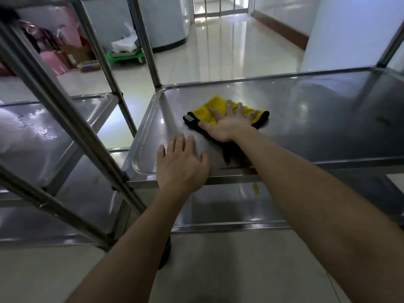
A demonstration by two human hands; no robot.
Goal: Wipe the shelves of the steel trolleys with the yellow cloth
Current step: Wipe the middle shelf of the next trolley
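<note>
A yellow cloth (218, 107) with black edging lies on the middle shelf (306, 119) of the steel trolley in front of me. My right hand (229, 123) presses flat on the cloth with its fingers spread. My left hand (181, 164) rests flat on the same shelf at its near edge, fingers straight, a little left of the cloth and apart from it. A lower shelf (218, 206) shows beneath my forearms.
A second steel trolley (54, 127) stands close on the left, its slanted posts (65, 110) crossing the view. Beyond lie a glossy tiled floor (229, 49), a green dolly (129, 55) with bags, cardboard boxes (76, 53) and a white wall on the right.
</note>
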